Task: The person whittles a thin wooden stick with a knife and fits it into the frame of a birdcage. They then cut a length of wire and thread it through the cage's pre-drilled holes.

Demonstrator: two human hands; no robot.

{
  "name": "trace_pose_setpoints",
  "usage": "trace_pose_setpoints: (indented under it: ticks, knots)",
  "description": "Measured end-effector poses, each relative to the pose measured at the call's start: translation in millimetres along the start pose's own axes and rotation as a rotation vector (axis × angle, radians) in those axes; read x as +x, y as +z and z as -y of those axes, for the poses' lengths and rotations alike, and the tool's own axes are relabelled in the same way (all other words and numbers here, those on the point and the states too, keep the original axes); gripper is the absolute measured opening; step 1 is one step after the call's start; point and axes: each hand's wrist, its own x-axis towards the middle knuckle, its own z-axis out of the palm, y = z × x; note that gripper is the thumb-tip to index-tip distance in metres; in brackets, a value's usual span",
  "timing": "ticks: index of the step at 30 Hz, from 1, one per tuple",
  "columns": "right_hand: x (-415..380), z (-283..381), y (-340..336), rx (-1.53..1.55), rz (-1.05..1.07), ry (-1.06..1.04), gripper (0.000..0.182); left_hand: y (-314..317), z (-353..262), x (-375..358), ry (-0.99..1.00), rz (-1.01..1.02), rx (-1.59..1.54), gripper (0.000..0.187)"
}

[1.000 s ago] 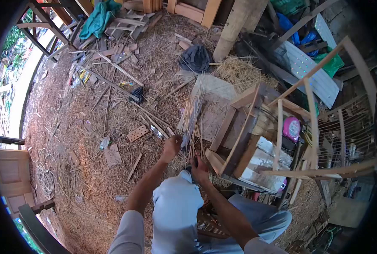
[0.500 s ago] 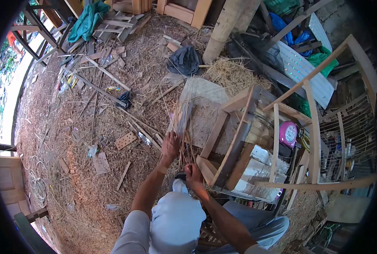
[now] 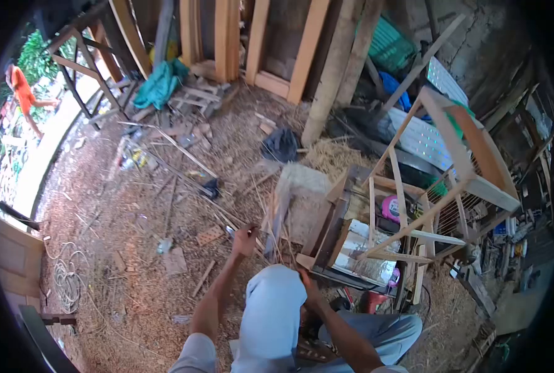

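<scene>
My left hand (image 3: pixel 244 241) is over the littered floor, left of a bunch of thin wooden strips (image 3: pixel 276 239). Its fingers are curled together; whatever is between them is too small to make out. Beside the corner of a low wooden box frame (image 3: pixel 317 233), my right hand (image 3: pixel 309 287) is closed where the lower ends of the strips run. My raised knee (image 3: pixel 276 304) hides part of that hand. A flat pale board (image 3: pixel 305 179) lies beyond the strips.
On my right, a slatted wooden frame (image 3: pixel 414 235) stands over a pink round object (image 3: pixel 391 208). Shavings and offcuts cover the ground. A thick post (image 3: pixel 327 93) rises ahead, a rope coil (image 3: pixel 67 286) lies left, and a person in orange (image 3: pixel 23 93) is outside.
My view has tilted up, showing more of the wooden frames at the back and the person in orange. My left hand has moved away from the strips to the left.
</scene>
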Motion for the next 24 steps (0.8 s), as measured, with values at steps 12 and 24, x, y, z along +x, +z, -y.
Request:
trace_pose_setpoints:
  ticks: [12,24]
  knots:
    - [-131,3,-34,-0.417,-0.538,-0.252,0.016,-142,-252,-193,0.05,0.1,-1.05,0.008]
    - [-225,166,-135,0.046,-0.89,-0.582,0.021,-13,-321,-293,0.083,0.551,-0.585,0.012]
